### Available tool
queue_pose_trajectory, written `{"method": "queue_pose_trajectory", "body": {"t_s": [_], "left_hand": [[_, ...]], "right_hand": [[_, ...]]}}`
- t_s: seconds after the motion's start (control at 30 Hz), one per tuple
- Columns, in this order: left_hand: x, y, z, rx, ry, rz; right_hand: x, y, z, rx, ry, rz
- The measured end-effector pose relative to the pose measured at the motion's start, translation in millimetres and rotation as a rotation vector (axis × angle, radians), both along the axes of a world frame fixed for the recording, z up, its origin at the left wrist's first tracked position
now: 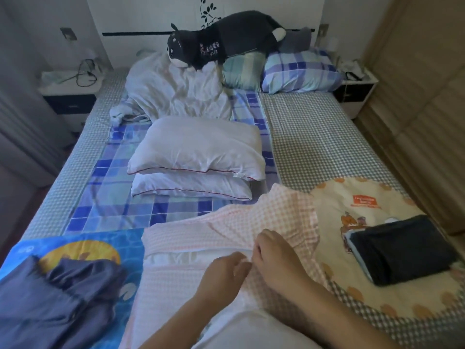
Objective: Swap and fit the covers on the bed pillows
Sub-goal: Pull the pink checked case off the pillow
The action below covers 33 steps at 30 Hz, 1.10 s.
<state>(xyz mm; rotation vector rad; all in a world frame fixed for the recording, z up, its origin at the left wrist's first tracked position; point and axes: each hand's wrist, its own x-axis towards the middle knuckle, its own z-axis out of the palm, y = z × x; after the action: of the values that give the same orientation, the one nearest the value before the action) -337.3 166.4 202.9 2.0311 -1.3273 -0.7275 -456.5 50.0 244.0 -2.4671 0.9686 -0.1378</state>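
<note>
My left hand (227, 269) and right hand (274, 253) meet at the open edge of the pink checked cover (251, 222) at the near end of the bed (314, 142), fingers curled and pinching its cloth where a white pillow (181, 256) shows inside. Two bare white pillows (196, 157) lie stacked just beyond, on the blue plaid sheet (105, 187).
</note>
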Motion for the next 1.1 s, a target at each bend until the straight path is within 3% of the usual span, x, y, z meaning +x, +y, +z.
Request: {"method": "queue_pose_trajectory", "body": {"t_s": [0.1,0.23,0.37,0.5,0.6,0.7,0.73,0.8,0.87,1.0,1.1], "left_hand": [[-4.3,0.3,5.4,0.070,-0.062,-0.137],[4.7,16.3,3.9,0.108,-0.132,-0.185],[-3.5,14.6,14.1,0.151,-0.092,-0.226],[-9.7,9.2,18.6,0.232,-0.024,-0.268],[-15.3,13.1,24.6,0.265,-0.027,-0.339],[-17.5,14.6,29.6,0.274,-0.015,-0.339],[-16.2,14.1,31.9,0.288,-0.001,-0.329],[-12.4,13.5,35.3,0.317,0.023,-0.315],[-9.8,13.2,38.6,0.351,0.048,-0.319],[-3.2,9.9,40.0,0.416,0.109,-0.330],[2.2,10.2,45.8,0.431,0.231,-0.315]], "right_hand": [[-12.1,-5.0,-17.0,-0.043,0.021,-0.018],[-60.1,-56.8,-32.2,-0.092,0.159,-0.263],[-84.9,-81.4,-37.1,-0.003,0.175,-0.247],[-78.6,-84.2,-48.1,0.165,0.192,-0.463],[-67.0,-87.0,-38.5,-0.013,0.247,-0.562],[-53.4,-87.9,-24.5,-0.049,0.096,-0.402],[-48.4,-85.5,-21.0,0.000,0.126,-0.260],[-41.0,-76.3,-28.2,0.006,0.371,0.011],[-42.4,-79.2,-39.4,-0.130,0.485,0.075],[-44.5,-129.4,-37.2,-0.323,0.321,-0.147],[-35.9,-156.6,-32.7,0.038,0.196,-0.436]]}}
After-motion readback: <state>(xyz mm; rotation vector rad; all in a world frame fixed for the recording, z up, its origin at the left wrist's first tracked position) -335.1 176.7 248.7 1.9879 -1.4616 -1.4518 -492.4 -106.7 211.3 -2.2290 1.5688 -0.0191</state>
